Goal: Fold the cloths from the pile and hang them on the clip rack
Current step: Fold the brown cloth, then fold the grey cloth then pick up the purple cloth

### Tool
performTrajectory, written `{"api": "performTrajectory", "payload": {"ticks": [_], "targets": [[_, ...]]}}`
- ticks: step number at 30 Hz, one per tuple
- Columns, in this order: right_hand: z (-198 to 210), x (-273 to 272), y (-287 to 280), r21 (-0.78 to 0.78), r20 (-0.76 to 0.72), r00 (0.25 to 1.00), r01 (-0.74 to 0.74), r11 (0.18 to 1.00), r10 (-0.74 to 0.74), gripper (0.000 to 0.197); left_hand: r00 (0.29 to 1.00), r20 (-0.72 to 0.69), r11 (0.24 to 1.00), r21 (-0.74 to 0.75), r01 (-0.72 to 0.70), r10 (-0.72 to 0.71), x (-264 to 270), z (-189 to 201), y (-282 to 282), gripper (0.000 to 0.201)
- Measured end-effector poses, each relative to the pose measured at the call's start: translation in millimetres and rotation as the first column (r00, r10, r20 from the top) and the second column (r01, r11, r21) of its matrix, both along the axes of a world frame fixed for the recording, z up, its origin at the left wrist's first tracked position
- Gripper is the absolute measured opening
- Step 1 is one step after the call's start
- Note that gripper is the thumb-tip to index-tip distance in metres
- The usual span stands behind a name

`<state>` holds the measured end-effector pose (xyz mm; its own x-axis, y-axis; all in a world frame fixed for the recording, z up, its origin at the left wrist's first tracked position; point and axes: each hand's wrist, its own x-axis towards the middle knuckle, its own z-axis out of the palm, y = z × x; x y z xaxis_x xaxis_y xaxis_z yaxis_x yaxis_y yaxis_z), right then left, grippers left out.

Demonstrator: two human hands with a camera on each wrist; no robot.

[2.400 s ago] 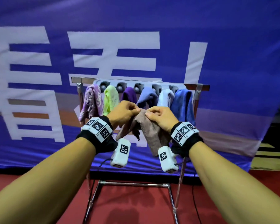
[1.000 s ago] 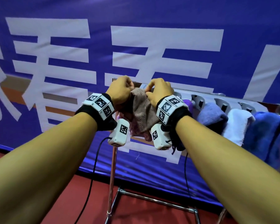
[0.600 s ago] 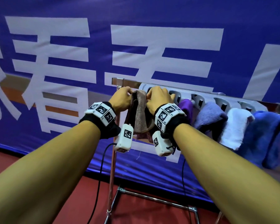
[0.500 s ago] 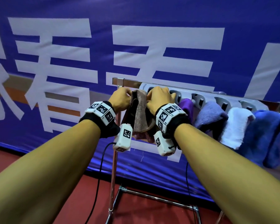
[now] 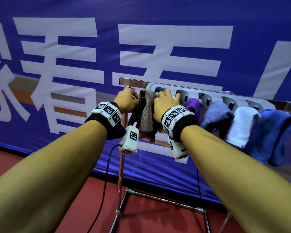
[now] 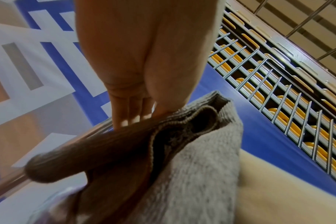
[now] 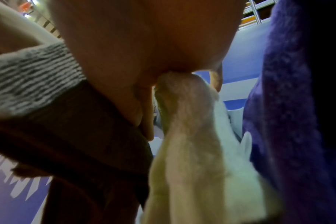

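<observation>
Both our hands pinch the folded brown cloth at the clip rack: left hand at nine o'clock, right hand at three (fingers curled on it).

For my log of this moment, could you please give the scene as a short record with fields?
left hand: pinches brown cloth at its top edge
right hand: holds the cloth's other side, fingers at the clips
rack: grey clip bar on a metal stand
hung: purple cloth, lilac cloth, white cloth, blue cloth
brown cloth clipped: cannot tell
</observation>
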<state>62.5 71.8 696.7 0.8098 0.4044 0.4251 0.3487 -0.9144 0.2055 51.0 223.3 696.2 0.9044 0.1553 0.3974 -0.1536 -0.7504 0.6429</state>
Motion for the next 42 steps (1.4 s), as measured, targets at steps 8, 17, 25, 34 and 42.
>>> {"api": "performTrajectory", "payload": {"ticks": [8,17,25,34,42], "targets": [[12,-29,-19,0.275,-0.029,0.996,-0.077,0.958,0.089,0.023,0.991,0.093,0.995,-0.001,-0.098,0.098,-34,20,-10,0.022],[24,-73,-51,0.517,-0.022,0.989,-0.112,0.849,0.145,0.021,0.959,0.269,0.995,-0.073,-0.07,0.087,-84,38,-58,0.02],[2,-111,-104,0.67,-0.151,0.961,-0.074,0.738,0.233,0.021,0.976,0.21,0.997,-0.022,0.068,-0.062,-115,-5,-115,0.013],[-80,-133,-173,0.774,-0.316,0.898,0.057,0.631,0.307,0.017,0.976,0.05,0.974,-0.079,0.214,-0.211,-113,-97,-175,0.006],[-225,-93,-226,0.804,-0.508,0.801,0.308,0.509,0.318,0.023,0.941,-0.147,0.939,-0.21,0.272,-0.305,-92,-221,-214,0.015]]}}
